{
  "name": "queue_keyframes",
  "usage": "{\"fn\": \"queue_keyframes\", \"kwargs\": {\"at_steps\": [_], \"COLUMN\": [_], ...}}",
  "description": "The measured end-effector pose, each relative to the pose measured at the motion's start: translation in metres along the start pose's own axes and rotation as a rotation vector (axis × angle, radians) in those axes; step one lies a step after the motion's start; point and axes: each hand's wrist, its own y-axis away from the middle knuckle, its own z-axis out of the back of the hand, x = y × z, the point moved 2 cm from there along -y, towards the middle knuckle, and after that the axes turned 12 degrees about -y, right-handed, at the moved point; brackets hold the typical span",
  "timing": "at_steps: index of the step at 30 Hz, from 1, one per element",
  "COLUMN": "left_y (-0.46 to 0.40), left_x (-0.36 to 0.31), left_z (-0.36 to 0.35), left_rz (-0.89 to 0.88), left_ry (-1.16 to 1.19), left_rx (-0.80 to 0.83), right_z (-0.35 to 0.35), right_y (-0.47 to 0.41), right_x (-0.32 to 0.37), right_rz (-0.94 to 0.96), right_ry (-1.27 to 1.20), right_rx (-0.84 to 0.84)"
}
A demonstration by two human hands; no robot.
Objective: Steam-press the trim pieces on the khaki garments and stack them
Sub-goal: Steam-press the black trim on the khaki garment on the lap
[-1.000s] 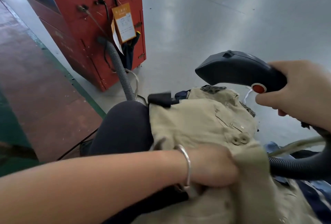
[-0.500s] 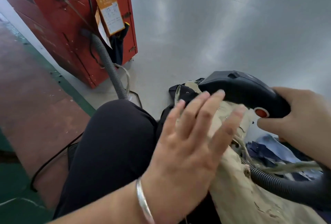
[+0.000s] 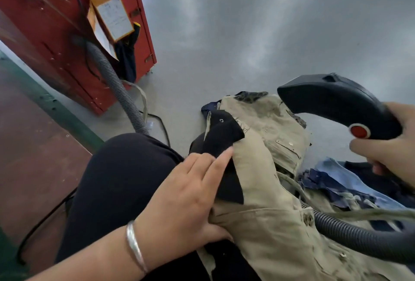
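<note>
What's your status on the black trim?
Left hand flat on black trim, khaki garment on lap. Right hand holds steam iron, raised clear. Hose lies across garment.

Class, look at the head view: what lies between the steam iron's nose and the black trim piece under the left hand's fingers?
In the head view, khaki garment fabric spans the stretch between the steam iron and the black trim piece; the iron hangs above it.

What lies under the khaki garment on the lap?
Under the khaki garment, a dark trouser leg shows at left and blue fabric at right; whatever lies beneath its middle is covered.
</note>
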Motion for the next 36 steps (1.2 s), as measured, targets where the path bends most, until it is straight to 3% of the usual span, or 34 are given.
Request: {"fn": "queue_keyframes", "kwargs": {"at_steps": [6,13,16,23,26,30,33,36], "left_y": [0.014,0.011,0.004,0.001,0.009,0.019,0.018,0.003], "left_x": [-0.003,-0.032,-0.031,-0.031,-0.038,-0.045,-0.046,-0.039], "left_z": [-0.011,-0.01,-0.01,-0.011,-0.014,-0.016,-0.007,0.004], "left_rz": [-0.098,-0.086,-0.09,-0.193,-0.159,-0.133,-0.012,0.096], "left_ry": [-0.029,-0.177,-0.147,-0.086,-0.028,-0.01,0.124,0.092], "left_rx": [-0.213,-0.326,-0.26,-0.104,-0.071,-0.073,-0.053,0.007], "right_z": [-0.033,-0.048,-0.061,-0.101,-0.114,-0.087,-0.06,-0.047], "right_y": [0.02,0.033,0.029,-0.024,-0.048,-0.051,-0.024,0.009], "right_x": [0.051,0.076,0.079,0.098,0.104,0.098,0.096,0.091], "right_rz": [0.004,0.001,-0.004,0.029,-0.011,-0.031,0.027,0.078], "right_ry": [0.121,0.249,0.292,0.3,0.323,0.148,0.1,0.189], "right_rx": [0.233,0.31,0.363,0.291,0.293,0.239,0.243,0.25]}}
